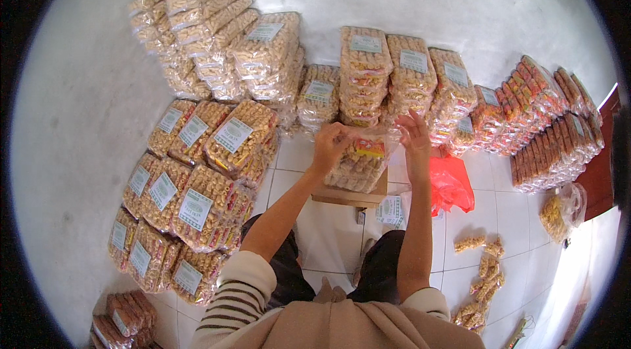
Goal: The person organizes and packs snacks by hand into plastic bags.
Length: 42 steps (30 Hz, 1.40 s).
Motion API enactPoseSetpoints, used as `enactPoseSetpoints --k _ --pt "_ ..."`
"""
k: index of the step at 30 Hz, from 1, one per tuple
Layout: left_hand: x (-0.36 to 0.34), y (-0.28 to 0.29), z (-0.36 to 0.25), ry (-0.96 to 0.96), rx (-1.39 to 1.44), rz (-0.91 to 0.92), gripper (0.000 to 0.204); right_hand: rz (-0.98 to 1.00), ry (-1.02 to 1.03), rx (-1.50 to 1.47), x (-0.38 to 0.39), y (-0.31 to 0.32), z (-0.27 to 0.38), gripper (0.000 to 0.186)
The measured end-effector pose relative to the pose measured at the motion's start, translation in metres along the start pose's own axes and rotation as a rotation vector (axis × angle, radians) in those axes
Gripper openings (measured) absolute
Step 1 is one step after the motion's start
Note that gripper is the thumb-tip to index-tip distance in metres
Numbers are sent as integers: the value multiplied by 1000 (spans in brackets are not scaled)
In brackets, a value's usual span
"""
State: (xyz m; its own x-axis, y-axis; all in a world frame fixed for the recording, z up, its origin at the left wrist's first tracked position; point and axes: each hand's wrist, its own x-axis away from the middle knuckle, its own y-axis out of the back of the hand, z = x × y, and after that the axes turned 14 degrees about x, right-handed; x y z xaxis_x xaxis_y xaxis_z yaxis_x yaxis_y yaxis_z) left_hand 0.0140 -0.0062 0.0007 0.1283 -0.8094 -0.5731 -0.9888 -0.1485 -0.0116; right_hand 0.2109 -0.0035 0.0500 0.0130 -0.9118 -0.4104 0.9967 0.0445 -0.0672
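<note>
My left hand (pixel 332 142) pinches the upper left of a clear bag (pixel 358 168) of snacks with a red and yellow label inside its top. The bag rests on a brown cardboard box (pixel 348 196) between my knees. My right hand (pixel 413 135) is raised at the bag's upper right, fingers apart beside the loose plastic. Paper labels (pixel 389 211) lie on the tiles just right of the box, near a red plastic bag (pixel 450 185).
Stacked snack packs line the back (pixel 365 56) and the left (pixel 197 208). Darker packs stand at the right (pixel 545 158), near a tied bag (pixel 559 214). Loose snack pieces (pixel 486 273) lie on the tiled floor (pixel 519 257) at lower right. More brown packs sit at lower left (pixel 125 319).
</note>
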Motion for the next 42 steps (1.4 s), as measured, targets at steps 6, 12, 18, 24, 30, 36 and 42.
enactPoseSetpoints --k 6,12,18,24,30,36,42 --pt "2 -5 -14 -26 34 12 20 287 -97 303 7 8 -38 49" --pt "5 -3 -12 -71 58 -42 16 172 -236 122 15 -20 -35 17" --pt "7 -7 -1 17 103 -145 16 -7 -16 273 16 -26 -64 5" --pt "4 -13 -12 -62 -60 -218 16 33 -220 208 15 -26 -50 12" --pt "10 -8 0 23 -32 -197 14 266 -194 184 8 -36 -8 38" --pt "6 -10 -18 8 -31 -140 17 173 -115 530 9 -35 -35 43" --pt "-10 2 -22 -92 261 -137 30 91 -181 402 12 -39 -32 24"
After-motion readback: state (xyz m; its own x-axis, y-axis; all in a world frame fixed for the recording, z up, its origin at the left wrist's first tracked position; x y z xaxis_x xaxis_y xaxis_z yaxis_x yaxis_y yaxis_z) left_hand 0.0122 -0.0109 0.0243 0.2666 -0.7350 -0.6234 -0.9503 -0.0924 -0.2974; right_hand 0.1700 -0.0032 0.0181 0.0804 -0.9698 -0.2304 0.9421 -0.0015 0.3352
